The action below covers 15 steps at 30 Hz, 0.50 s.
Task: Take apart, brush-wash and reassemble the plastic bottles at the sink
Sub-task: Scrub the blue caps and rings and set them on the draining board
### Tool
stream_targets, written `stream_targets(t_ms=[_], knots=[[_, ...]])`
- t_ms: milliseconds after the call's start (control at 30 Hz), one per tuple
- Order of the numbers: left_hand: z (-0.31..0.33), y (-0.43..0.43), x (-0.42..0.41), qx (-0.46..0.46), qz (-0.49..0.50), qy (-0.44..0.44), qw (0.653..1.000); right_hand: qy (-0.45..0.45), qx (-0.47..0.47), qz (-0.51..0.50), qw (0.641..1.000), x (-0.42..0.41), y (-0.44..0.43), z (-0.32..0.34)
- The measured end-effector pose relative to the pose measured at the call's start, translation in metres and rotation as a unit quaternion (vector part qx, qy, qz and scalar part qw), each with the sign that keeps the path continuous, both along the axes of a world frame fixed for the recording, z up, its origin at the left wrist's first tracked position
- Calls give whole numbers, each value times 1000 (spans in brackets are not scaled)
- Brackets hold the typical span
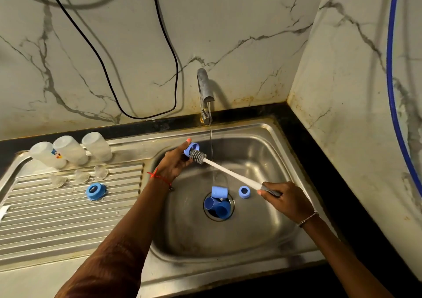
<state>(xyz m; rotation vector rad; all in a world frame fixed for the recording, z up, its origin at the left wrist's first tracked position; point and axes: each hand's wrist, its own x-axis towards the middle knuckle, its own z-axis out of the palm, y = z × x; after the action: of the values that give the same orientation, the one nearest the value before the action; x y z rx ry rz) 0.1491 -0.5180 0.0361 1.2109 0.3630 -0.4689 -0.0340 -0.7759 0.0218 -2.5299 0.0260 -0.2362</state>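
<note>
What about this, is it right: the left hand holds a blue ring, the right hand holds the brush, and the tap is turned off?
Not quite. The head view shows the tap running, a thin stream falling into the sink. The rest stands: the left hand holds the blue ring and the right hand holds the brush.

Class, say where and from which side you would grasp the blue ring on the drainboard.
From above, probably: the ring lies flat, opening upward, on the drainboard, so its upright wall can be pinched on opposite sides.
</note>
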Motion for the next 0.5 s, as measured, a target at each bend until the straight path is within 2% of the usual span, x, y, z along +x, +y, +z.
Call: stream_targets(t_ms=[100, 167, 267, 500], knots=[[4, -5, -2, -30, 11, 2, 999, -28, 37, -35, 998, 3, -1, 3], [7, -8, -3, -52, 20, 9, 998, -64, 17, -72, 995, 5, 1, 3], [8, -7, -3, -70, 27, 11, 997, -43, 19, -125, 991, 9, 3, 4], [6, -7, -4, -54, 41, -13, 998, 50, 17, -41, 998, 6, 5, 13]])
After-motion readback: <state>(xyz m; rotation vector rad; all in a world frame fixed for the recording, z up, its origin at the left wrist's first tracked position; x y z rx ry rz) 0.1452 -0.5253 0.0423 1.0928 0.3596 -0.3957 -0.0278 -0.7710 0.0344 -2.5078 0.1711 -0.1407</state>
